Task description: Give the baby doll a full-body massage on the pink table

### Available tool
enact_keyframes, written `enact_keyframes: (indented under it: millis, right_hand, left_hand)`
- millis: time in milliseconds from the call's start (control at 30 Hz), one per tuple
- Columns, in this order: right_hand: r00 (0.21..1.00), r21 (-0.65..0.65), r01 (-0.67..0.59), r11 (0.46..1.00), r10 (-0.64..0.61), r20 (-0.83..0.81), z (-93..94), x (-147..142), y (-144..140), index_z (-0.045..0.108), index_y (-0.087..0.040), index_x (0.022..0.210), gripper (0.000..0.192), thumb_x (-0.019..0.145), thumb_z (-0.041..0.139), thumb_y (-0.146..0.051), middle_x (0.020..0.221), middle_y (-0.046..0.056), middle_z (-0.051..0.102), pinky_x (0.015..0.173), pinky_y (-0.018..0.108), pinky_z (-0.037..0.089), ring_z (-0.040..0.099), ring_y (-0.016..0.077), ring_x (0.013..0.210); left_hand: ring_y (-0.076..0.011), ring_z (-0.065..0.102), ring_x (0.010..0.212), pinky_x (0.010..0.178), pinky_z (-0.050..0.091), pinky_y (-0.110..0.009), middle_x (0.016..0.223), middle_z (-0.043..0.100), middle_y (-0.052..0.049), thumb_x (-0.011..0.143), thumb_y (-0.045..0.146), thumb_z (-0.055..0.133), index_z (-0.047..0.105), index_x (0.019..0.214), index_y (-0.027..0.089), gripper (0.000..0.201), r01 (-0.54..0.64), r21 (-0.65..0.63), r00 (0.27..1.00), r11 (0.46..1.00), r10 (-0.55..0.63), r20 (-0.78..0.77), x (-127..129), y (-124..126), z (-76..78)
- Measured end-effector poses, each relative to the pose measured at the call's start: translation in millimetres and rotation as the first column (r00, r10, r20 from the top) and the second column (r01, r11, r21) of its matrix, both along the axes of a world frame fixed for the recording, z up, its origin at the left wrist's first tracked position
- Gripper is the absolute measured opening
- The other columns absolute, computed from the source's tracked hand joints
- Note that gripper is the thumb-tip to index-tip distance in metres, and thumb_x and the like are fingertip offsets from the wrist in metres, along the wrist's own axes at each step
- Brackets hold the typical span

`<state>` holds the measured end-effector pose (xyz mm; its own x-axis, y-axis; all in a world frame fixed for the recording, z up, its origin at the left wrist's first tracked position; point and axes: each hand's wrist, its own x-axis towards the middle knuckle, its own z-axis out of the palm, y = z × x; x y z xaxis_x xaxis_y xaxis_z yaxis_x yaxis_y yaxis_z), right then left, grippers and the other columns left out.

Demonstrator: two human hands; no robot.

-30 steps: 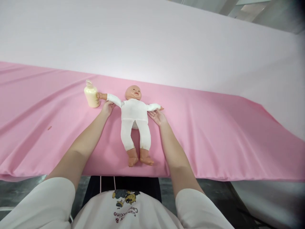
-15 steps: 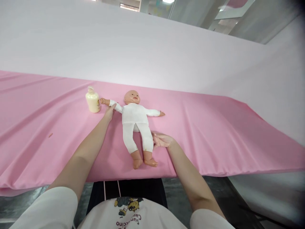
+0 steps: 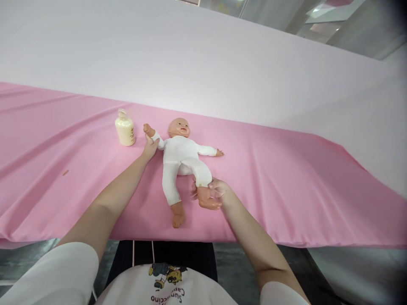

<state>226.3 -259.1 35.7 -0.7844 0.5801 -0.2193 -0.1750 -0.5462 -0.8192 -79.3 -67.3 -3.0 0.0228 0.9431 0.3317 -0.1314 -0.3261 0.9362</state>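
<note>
A baby doll point(image 3: 180, 149) with a white cloth body and bare plastic head, hands and feet lies on its back on a pink cloth point(image 3: 270, 182). My left hand point(image 3: 151, 145) is closed around the doll's arm on the left, just below its plastic hand. My right hand point(image 3: 218, 188) is wrapped round the doll's lower leg on the right; some of its fingers show behind the leg, slightly blurred. That leg is bent and raised, with its foot pointing right. The doll's other leg lies straight toward me.
A cream-coloured pump bottle point(image 3: 125, 129) stands left of the doll. A small brownish mark or scrap point(image 3: 65, 173) lies on the cloth further left. Behind the table rises a white partition point(image 3: 203, 63). The cloth's front edge hangs close to my body.
My right hand has taken hold of the doll's leg and lifted it outward to the right. The doll's arm in my left hand has risen and moved away from the bottle.
</note>
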Motion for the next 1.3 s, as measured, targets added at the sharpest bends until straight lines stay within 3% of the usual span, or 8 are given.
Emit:
enact_keyframes:
  millis: [133, 300, 600, 700, 867, 1100, 1200, 1300]
  right_hand:
    - [0.977, -0.038, 0.012, 0.999, -0.020, -0.211, -7.5, 1.4, -0.4, 0.050, -0.025, 0.120, 0.067, 0.071, 0.078, -0.062, 0.089, -0.002, 0.062, 0.067, 0.040, 0.067, 0.072, 0.0169, 0.069]
    - [0.883, -0.036, -0.207, 0.978, 0.171, -0.438, -9.6, -3.8, -13.0, 0.036, -0.033, 0.143, 0.091, 0.068, 0.087, -0.047, 0.096, -0.004, 0.061, 0.061, 0.037, 0.068, 0.069, 0.0138, 0.072]
    - [0.700, 0.038, -0.541, 0.840, 0.475, -0.533, -29.4, 6.8, -2.7, 0.041, -0.028, 0.146, 0.113, 0.050, 0.097, -0.050, 0.077, -0.003, 0.068, 0.063, 0.031, 0.065, 0.070, 0.0170, 0.068]
    - [0.758, -0.022, -0.509, 0.861, 0.436, -0.486, -32.6, 9.6, -1.6, 0.036, -0.029, 0.148, 0.118, 0.049, 0.093, -0.060, 0.076, -0.005, 0.064, 0.065, 0.037, 0.067, 0.071, 0.0184, 0.071]
    - [0.918, -0.106, -0.154, 0.982, 0.103, -0.383, -17.9, 3.6, -3.2, 0.049, -0.021, 0.136, 0.078, 0.076, 0.080, -0.059, 0.092, 0.000, 0.065, 0.070, 0.036, 0.066, 0.072, 0.0178, 0.076]
    - [0.951, -0.337, 0.225, 0.914, -0.282, -0.129, -9.5, -12.8, -2.2, 0.059, -0.018, 0.122, 0.032, 0.098, 0.057, -0.040, 0.101, 0.004, 0.070, 0.062, 0.018, 0.061, 0.071, 0.0124, 0.086]
    - [0.953, -0.314, 0.209, 0.926, -0.265, -0.146, -14.3, -16.7, -2.1, 0.060, -0.016, 0.121, 0.036, 0.094, 0.064, -0.040, 0.100, 0.005, 0.071, 0.059, 0.016, 0.061, 0.071, 0.0124, 0.086]
    - [0.947, -0.223, 0.029, 0.974, -0.098, -0.305, -19.3, -19.0, -5.3, 0.057, -0.015, 0.122, 0.055, 0.082, 0.078, -0.046, 0.098, 0.006, 0.070, 0.056, 0.021, 0.062, 0.071, 0.0160, 0.084]
  left_hand:
    - [-0.0302, 0.047, 0.138, 0.114, 0.037, -0.042, 0.144, 0.047, -0.021, 0.071, 0.031, 0.076, 0.027, 0.138, 0.018, 0.084, -0.087, 0.006, 0.986, 0.996, 0.087, -0.142, 7.2, -9.6, 1.4]
    - [-0.0321, 0.041, 0.142, 0.118, 0.033, -0.041, 0.150, 0.042, -0.020, 0.061, 0.023, 0.083, 0.028, 0.145, 0.017, 0.101, -0.116, 0.031, 0.980, 0.993, 0.119, -0.159, 8.4, -9.3, 1.2]
    - [-0.0291, 0.039, 0.145, 0.123, 0.027, -0.039, 0.136, 0.059, -0.012, 0.079, 0.041, 0.075, 0.043, 0.143, 0.024, 0.073, -0.056, 0.144, 0.990, 0.988, 0.073, -0.118, 11.9, -10.9, 4.5]
    - [-0.0315, 0.037, 0.147, 0.125, 0.023, -0.041, 0.135, 0.060, -0.013, 0.080, 0.041, 0.075, 0.053, 0.137, 0.020, 0.064, 0.000, 0.178, 0.978, 0.984, 0.037, -0.204, 14.8, -20.8, 14.6]
    - [-0.0336, 0.042, 0.143, 0.125, 0.023, -0.046, 0.142, 0.058, -0.014, 0.083, 0.039, 0.072, 0.062, 0.131, 0.020, 0.053, 0.111, 0.255, 0.933, 0.961, -0.013, -0.360, 14.8, -25.9, 20.3]
    - [-0.0327, 0.048, 0.133, 0.120, 0.028, -0.050, 0.138, 0.059, -0.011, 0.083, 0.031, 0.070, 0.068, 0.129, 0.028, 0.046, 0.267, 0.294, 0.807, 0.918, -0.047, -0.589, 16.3, -31.2, 24.3]
    - [-0.0329, 0.051, 0.131, 0.119, 0.031, -0.050, 0.135, 0.061, -0.012, 0.085, 0.036, 0.068, 0.068, 0.128, 0.025, 0.044, 0.263, 0.341, 0.808, 0.902, -0.012, -0.590, 17.6, -29.7, 23.0]
    - [-0.0332, 0.054, 0.127, 0.117, 0.036, -0.052, 0.129, 0.064, -0.014, 0.092, 0.047, 0.060, 0.065, 0.125, 0.020, 0.043, 0.211, 0.396, 0.831, 0.894, 0.049, -0.554, 17.9, -23.7, 17.8]
